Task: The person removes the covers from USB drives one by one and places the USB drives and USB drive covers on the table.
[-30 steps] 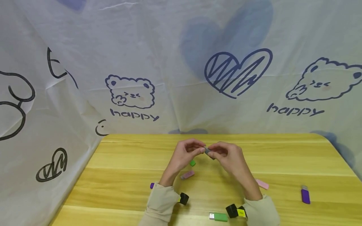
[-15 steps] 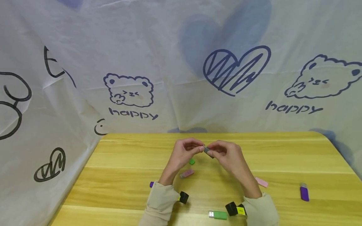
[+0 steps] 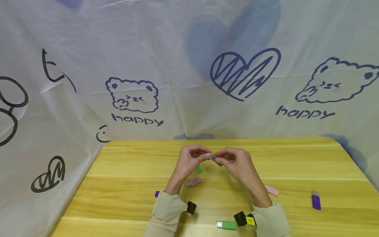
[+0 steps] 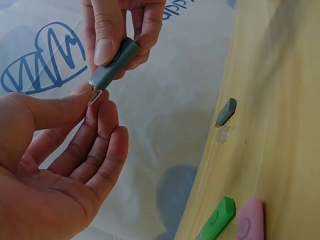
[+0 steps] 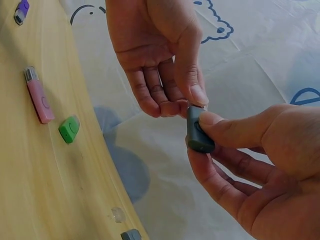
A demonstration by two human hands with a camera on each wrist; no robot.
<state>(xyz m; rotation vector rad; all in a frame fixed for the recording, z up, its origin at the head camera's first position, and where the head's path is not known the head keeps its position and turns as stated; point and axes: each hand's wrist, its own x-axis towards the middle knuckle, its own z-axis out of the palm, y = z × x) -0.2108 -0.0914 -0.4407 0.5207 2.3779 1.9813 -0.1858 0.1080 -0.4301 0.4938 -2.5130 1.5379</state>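
Note:
A dark grey USB stick [image 4: 116,64] is raised above the far part of the table, between my two hands. My right hand [image 3: 238,161] pinches its body between thumb and fingers. At the connector end, a clear cap [image 4: 95,95] sits between the thumb and fingers of my left hand [image 3: 189,161]. Under that thumb, part of the connector end is hidden in the right wrist view. A second grey USB stick [image 4: 227,112] lies on the table with a loose clear cap [image 4: 223,134] beside it.
On the wooden table [image 3: 124,184] lie a green USB stick [image 3: 199,169] and a pink one [image 3: 194,181] near my left wrist. Another green stick [image 3: 227,225] lies in front, a pink one [image 3: 271,190] by my right forearm, and a purple one [image 3: 316,200] further right.
Both hands keep their hold on the grey USB stick with almost no movement. The whole scene has shifted slightly left in the head view.

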